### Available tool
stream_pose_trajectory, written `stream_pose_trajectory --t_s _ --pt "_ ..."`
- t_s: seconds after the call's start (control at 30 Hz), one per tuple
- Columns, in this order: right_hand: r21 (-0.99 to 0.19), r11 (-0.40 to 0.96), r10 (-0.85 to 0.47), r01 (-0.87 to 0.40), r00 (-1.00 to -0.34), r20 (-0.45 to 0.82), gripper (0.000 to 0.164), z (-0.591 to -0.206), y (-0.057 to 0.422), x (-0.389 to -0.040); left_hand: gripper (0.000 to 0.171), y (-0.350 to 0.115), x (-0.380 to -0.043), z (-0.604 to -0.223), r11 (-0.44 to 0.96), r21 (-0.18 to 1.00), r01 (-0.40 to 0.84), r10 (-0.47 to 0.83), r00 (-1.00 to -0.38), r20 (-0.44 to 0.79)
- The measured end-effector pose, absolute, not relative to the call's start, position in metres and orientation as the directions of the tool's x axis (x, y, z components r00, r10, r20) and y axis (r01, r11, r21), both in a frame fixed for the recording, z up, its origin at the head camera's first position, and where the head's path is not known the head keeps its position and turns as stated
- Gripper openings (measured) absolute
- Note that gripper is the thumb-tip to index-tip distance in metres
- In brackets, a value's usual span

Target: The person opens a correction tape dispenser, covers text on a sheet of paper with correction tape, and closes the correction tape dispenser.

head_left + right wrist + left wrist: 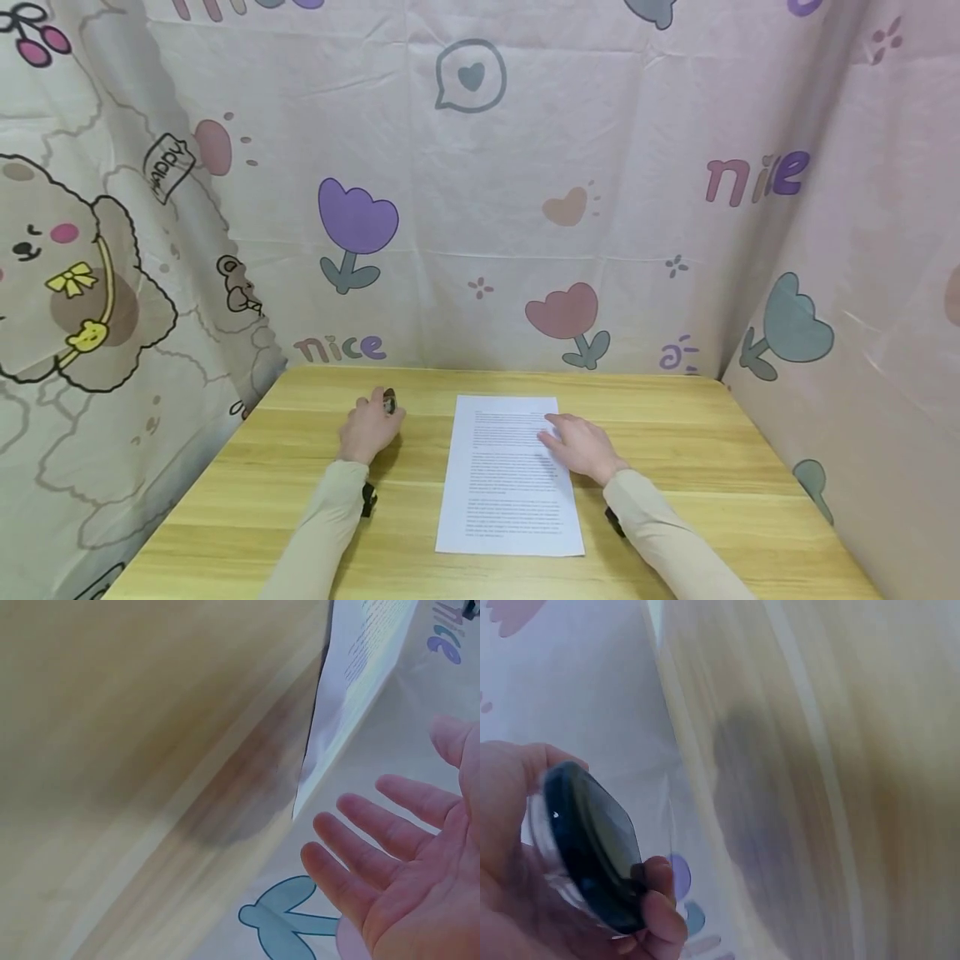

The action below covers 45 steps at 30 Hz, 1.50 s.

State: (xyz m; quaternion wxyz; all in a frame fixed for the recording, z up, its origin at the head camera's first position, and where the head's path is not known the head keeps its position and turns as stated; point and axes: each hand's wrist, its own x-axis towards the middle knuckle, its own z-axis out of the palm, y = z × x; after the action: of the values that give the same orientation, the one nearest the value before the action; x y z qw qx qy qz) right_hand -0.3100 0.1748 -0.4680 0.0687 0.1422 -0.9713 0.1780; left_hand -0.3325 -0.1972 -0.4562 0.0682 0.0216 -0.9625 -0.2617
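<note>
- A round, dark-rimmed clear object [592, 847] is held on the far left part of the table, left of the printed sheet, its face turned up on edge rather than lying flat.
- The left hand [371, 427] is clamped on it, fingers curled about the rim, with fingertips at one edge of the dark ring and the palm behind the clear side.
- The left forearm, in a pale sleeve [315, 533], reaches from the near left toward the far edge, a black band [368, 500] at the wrist.
- The sheet of paper [510, 492], filled with lines of small type, lies flat near the middle of the table, right of the left hand.
- The right hand [583, 446] extends over the sheet's far right edge, palm down, grasping nothing, its fingers straight and apart; whether the fingertips touch the paper is hard to tell from these angles.
- The right forearm slants in from the near right, bent inward toward the sheet.
- Beneath both arms spreads a wood-grain table [697, 450]; beyond it hangs a pale cloth [480, 167] printed with tulips, hearts and the word "nice."
</note>
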Motion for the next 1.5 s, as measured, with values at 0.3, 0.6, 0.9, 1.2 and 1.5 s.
stream_pose_trajectory --t_s 0.3,0.6,0.9,1.2,1.5 --pt "-0.301 0.895 -0.284 -0.33 -0.94 0.187 0.038 -0.467 0.164 -0.311 0.071 -0.17 -0.335 -0.455 0.771 0.637 0.006 -0.079 -0.991 0.106" --pt "-0.273 0.885 -0.331 -0.378 -0.921 0.204 0.032 -0.468 0.154 -0.313 0.068 -0.148 -0.339 -0.45 0.713 0.7 0.028 -0.073 -0.991 0.115" --pt "-0.287 0.852 -0.389 -0.438 -0.896 0.214 0.029 -0.467 0.141 -0.312 0.048 -0.129 -0.336 -0.452 0.635 0.764 0.114 -0.015 -0.987 0.159" --pt "-0.433 0.788 -0.405 -0.438 -0.898 0.172 0.027 -0.466 0.128 -0.314 0.037 -0.114 -0.329 -0.446 0.47 0.872 0.137 0.067 -0.991 0.119" --pt "-0.689 0.594 -0.43 -0.414 -0.888 0.163 0.035 -0.459 0.117 -0.314 0.026 -0.098 -0.332 -0.444 0.271 0.931 0.245 0.193 -0.961 0.197"
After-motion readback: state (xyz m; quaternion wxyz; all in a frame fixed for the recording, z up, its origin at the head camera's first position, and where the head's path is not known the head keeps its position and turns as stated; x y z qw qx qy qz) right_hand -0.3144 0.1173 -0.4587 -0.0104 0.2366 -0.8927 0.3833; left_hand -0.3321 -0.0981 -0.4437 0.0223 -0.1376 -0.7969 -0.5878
